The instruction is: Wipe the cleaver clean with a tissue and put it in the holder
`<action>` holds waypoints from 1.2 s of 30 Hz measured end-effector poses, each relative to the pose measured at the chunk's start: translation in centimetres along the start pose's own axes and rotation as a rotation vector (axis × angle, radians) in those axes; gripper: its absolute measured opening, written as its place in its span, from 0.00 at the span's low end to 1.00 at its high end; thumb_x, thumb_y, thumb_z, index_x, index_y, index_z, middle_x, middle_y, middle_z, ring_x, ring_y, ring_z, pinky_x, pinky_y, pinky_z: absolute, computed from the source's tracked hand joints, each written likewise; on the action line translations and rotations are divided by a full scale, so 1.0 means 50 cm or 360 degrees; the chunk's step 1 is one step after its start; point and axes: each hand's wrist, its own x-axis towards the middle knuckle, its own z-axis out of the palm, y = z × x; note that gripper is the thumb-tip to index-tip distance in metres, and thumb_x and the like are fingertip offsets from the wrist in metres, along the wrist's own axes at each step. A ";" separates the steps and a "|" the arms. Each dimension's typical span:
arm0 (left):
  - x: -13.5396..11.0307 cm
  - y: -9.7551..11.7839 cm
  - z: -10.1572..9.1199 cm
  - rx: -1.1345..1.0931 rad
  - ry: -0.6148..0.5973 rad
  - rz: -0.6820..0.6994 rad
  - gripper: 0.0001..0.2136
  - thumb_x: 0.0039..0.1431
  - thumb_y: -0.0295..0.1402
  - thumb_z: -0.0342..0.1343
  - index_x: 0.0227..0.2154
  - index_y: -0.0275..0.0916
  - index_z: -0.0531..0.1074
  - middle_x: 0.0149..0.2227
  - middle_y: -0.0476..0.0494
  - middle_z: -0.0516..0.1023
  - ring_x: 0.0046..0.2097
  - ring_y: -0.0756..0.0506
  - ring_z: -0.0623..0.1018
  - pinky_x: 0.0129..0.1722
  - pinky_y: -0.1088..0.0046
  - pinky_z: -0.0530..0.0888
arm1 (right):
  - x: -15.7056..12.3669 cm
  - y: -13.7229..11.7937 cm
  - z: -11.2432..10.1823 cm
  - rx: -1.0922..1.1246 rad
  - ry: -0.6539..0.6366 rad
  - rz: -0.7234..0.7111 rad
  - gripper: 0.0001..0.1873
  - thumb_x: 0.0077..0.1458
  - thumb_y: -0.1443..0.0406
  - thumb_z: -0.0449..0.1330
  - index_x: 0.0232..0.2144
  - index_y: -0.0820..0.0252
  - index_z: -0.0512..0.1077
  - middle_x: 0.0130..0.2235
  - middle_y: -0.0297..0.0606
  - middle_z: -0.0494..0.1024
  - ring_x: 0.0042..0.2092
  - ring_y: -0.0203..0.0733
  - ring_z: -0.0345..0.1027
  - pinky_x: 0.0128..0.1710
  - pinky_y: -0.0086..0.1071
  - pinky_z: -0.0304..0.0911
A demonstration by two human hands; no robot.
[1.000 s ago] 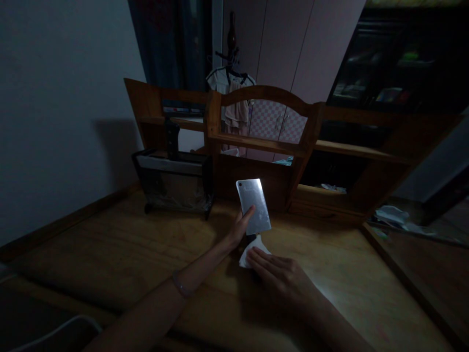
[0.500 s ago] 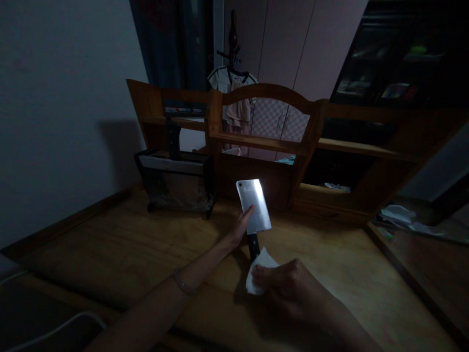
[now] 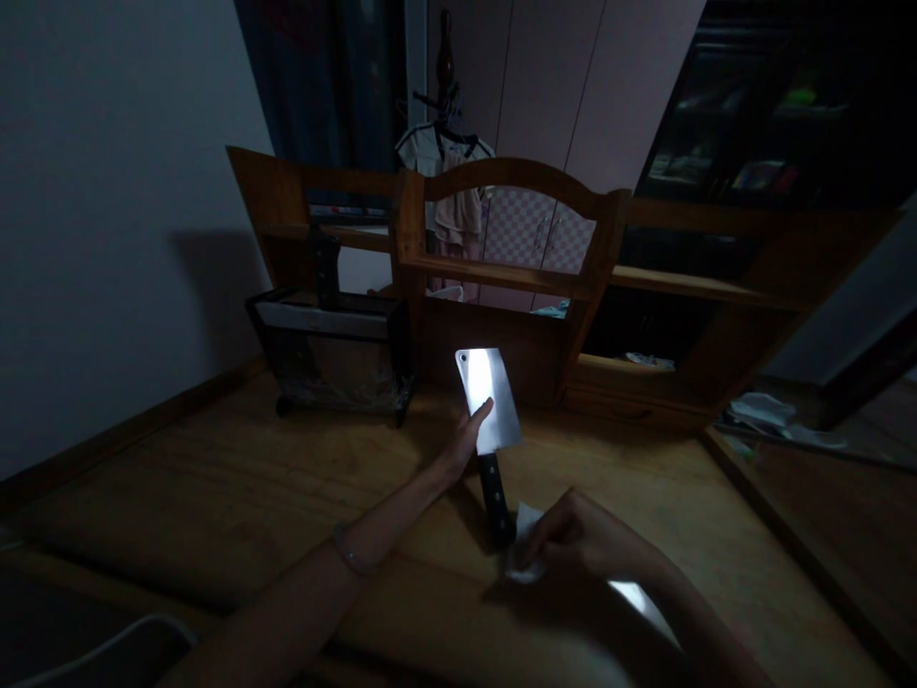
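Note:
My left hand (image 3: 464, 444) grips a cleaver (image 3: 501, 406) by its broad, shiny blade, the thumb lying across the face and the fingers hidden behind it. The black riveted handle (image 3: 495, 497) points down toward me. At the butt of that handle, my right hand (image 3: 573, 535) pinches a white tissue (image 3: 528, 540). The tissue is beside the handle's end; whether it touches is hard to tell. Both hands are above a wooden desktop (image 3: 344, 487).
A dark knife holder (image 3: 326, 354) stands at the back left, a black-handled knife (image 3: 326, 268) upright in it. A wooden shelf unit (image 3: 501, 277) runs along the back edge. White plastic (image 3: 774, 416) lies at the far right, and a white cable (image 3: 136, 626) at lower left.
The tissue in my right hand has slid off the handle to its lower right, baring the whole handle. My left hand keeps its hold on the blade. The view has shifted slightly.

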 end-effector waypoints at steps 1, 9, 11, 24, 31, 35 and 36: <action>-0.001 0.002 0.001 0.0011 -0.0012 0.0001 0.26 0.47 0.47 0.63 0.44 0.33 0.74 0.33 0.41 0.79 0.36 0.44 0.78 0.38 0.71 0.71 | 0.001 0.005 -0.008 -0.0005 0.0094 0.0017 0.11 0.51 0.70 0.57 0.32 0.58 0.80 0.29 0.34 0.81 0.30 0.39 0.75 0.30 0.28 0.69; -0.015 0.019 0.014 0.0062 -0.0062 0.0062 0.26 0.51 0.50 0.59 0.47 0.35 0.73 0.43 0.39 0.78 0.47 0.40 0.76 0.46 0.67 0.69 | 0.026 0.026 -0.004 -0.0348 0.1255 -0.0437 0.14 0.60 0.65 0.53 0.46 0.51 0.73 0.47 0.37 0.78 0.47 0.43 0.72 0.46 0.37 0.68; -0.015 0.018 0.016 0.0095 -0.0052 0.0113 0.26 0.51 0.50 0.59 0.48 0.37 0.72 0.46 0.40 0.76 0.48 0.41 0.75 0.48 0.69 0.68 | 0.037 0.032 0.013 -0.0497 0.1206 -0.0536 0.17 0.61 0.67 0.51 0.50 0.50 0.71 0.50 0.37 0.76 0.50 0.43 0.71 0.49 0.38 0.67; -0.035 0.020 0.027 0.0217 -0.0019 0.0173 0.25 0.49 0.53 0.58 0.41 0.37 0.73 0.33 0.45 0.77 0.35 0.45 0.75 0.35 0.72 0.69 | 0.080 0.006 0.062 -0.0682 0.0949 -0.0798 0.18 0.62 0.70 0.47 0.50 0.52 0.68 0.49 0.43 0.70 0.52 0.43 0.65 0.49 0.38 0.65; -0.039 0.024 0.026 0.0273 -0.0036 0.0166 0.23 0.49 0.54 0.57 0.36 0.37 0.73 0.31 0.46 0.75 0.32 0.46 0.74 0.31 0.73 0.68 | 0.080 0.014 0.056 -0.0655 0.0810 -0.0864 0.19 0.62 0.70 0.46 0.53 0.53 0.65 0.52 0.43 0.68 0.54 0.42 0.62 0.52 0.39 0.62; -0.042 0.031 0.024 0.0342 0.0004 0.0117 0.25 0.49 0.55 0.56 0.37 0.36 0.73 0.30 0.45 0.75 0.32 0.45 0.74 0.30 0.73 0.68 | 0.082 0.016 0.047 -0.0645 0.0777 -0.0821 0.18 0.62 0.70 0.47 0.52 0.54 0.66 0.52 0.43 0.69 0.53 0.42 0.63 0.52 0.38 0.62; -0.043 0.032 0.024 0.0336 0.0004 0.0119 0.25 0.49 0.55 0.56 0.38 0.36 0.73 0.31 0.44 0.76 0.33 0.45 0.74 0.31 0.72 0.68 | 0.082 0.016 0.045 -0.0638 0.0798 -0.0811 0.17 0.62 0.70 0.47 0.51 0.54 0.67 0.51 0.43 0.70 0.53 0.42 0.64 0.52 0.38 0.63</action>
